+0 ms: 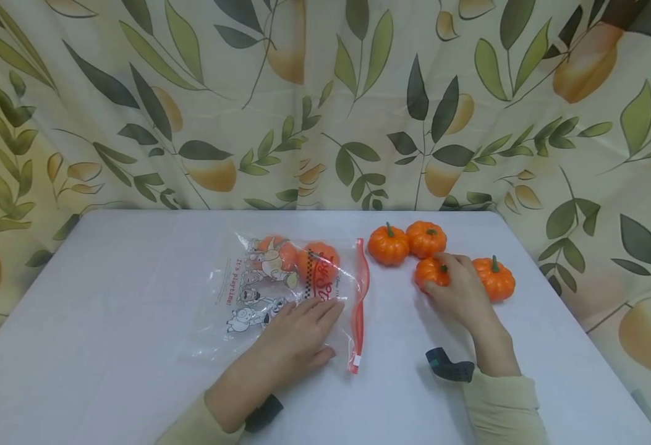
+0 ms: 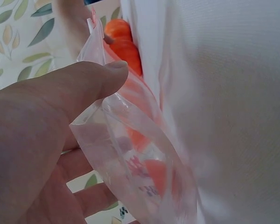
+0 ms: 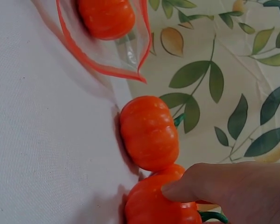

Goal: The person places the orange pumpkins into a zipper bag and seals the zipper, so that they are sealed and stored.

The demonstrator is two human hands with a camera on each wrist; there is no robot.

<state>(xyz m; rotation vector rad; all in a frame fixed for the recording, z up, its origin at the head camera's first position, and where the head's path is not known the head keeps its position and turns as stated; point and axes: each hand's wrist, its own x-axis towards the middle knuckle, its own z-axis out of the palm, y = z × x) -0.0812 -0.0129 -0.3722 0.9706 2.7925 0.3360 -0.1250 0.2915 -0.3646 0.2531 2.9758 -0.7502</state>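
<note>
On the right of the table (image 1: 108, 327), head view, the right hand (image 1: 461, 290) grips a pumpkin (image 1: 429, 269); leftward, the red zip (image 1: 359, 318) of the bag (image 1: 230, 281) faces it, the left hand (image 1: 297, 337) resting fingers-extended on the bag. Left wrist: thumb against the bag. Right wrist: second pumpkin (image 3: 149, 133) just beside.

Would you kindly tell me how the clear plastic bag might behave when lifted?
The clear bag is probably floppy, since its film creases near the left hand. Its glossy surface may feel slippery. The pumpkins inside would likely make it sag.
</note>
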